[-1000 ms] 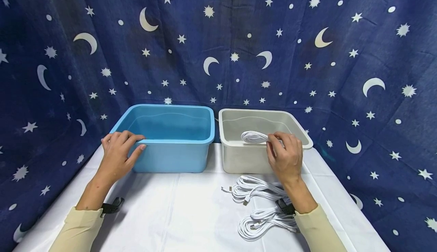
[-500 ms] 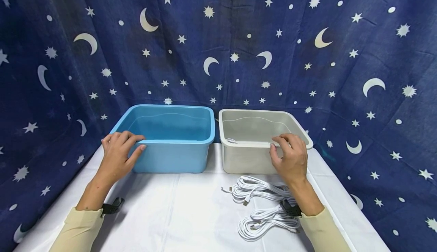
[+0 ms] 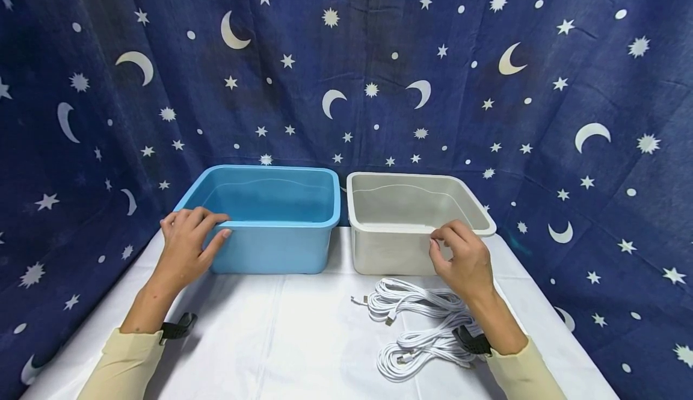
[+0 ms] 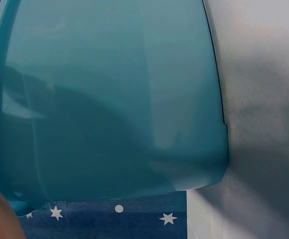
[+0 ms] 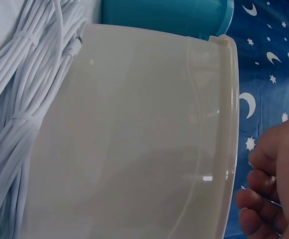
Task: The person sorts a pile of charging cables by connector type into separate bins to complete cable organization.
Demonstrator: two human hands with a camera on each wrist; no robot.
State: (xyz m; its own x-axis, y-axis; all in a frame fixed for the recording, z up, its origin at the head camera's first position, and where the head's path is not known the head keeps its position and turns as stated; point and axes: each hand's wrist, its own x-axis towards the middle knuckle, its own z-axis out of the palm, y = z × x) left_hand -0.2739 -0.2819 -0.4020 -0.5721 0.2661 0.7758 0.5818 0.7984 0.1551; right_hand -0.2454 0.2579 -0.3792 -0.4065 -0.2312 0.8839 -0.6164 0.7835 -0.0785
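Note:
My left hand (image 3: 189, 240) grips the front left rim of a blue plastic bin (image 3: 276, 249), fingers over the edge and thumb against the outside wall. The same blue bin (image 4: 109, 99) fills most of the left wrist view. My right hand (image 3: 462, 258) hovers before the front right rim of a grey-beige bin (image 3: 387, 252), fingers loosely curled, thumb and forefinger apart, nothing between them. In the right wrist view the curled fingers (image 5: 256, 199) show just past the rim. White coiled USB cables (image 3: 408, 298) lie on the cloth below it, partly behind my right wrist.
A white cloth (image 3: 233, 340) covers the table. The two bins stand side by side with a narrow gap, the front wall hiding the grey-beige one's floor. A blue curtain (image 3: 303, 129) with moons and stars hangs close behind and along both sides.
My right hand let a coiled white cable drop into the grey-beige bin, where it is now out of sight. The hand then drew slightly back toward me and right. The left hand stayed still.

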